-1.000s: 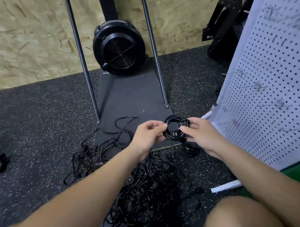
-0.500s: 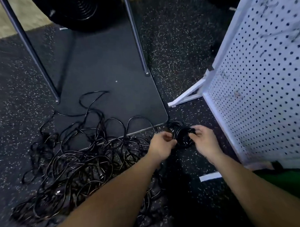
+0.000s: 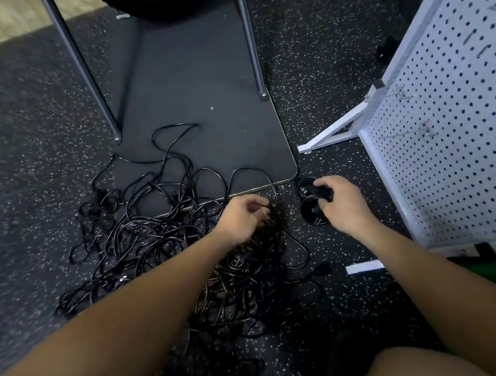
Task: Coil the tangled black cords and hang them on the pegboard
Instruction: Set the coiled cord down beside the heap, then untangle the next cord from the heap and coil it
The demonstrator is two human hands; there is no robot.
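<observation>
A big tangle of black cords lies on the speckled floor, partly over the edge of a dark base plate. My left hand hovers over the tangle's right side with its fingers loosely curled, and I see nothing gripped in it. My right hand holds a small coiled cord down at the floor, fingers curled round its top. More loops of coiled cord show just behind it. The white pegboard stands to the right, with bare metal hooks on it.
The dark base plate carries two slanted metal poles. A white support foot juts out from the pegboard toward the plate. A white strip lies on the floor by my right arm. My knee is at the bottom right.
Both hands came down from chest height to the floor with the coil. My left hand has let go of it and moved left over the tangle. The view tilted downward.
</observation>
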